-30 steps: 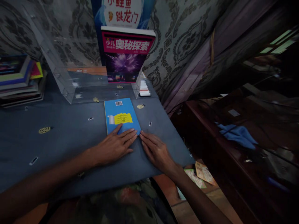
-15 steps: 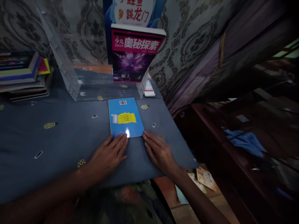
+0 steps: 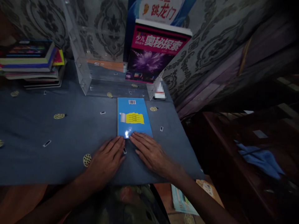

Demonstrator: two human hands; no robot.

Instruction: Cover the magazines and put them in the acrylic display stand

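A thin blue book [image 3: 133, 116] lies back cover up on the blue-grey tablecloth [image 3: 70, 130], showing a barcode and a yellow label. My left hand [image 3: 106, 160] rests flat on the cloth, fingers stretched, fingertips just short of the book's near edge. My right hand [image 3: 150, 152] lies flat too, its fingertips touching the book's near edge. Neither hand holds anything.
A clear acrylic stand [image 3: 93, 71] at the back holds an upright magenta magazine [image 3: 153, 54]. A stack of books [image 3: 32, 63] sits at the back left. The table's edge runs along the right, with dark wooden furniture and a blue cloth [image 3: 261, 155] beyond. Booklets [image 3: 184, 200] lie on the floor.
My left hand slid back off the book onto the cloth. My right hand moved left to the book's near edge. The view shifted, so everything sits further right.
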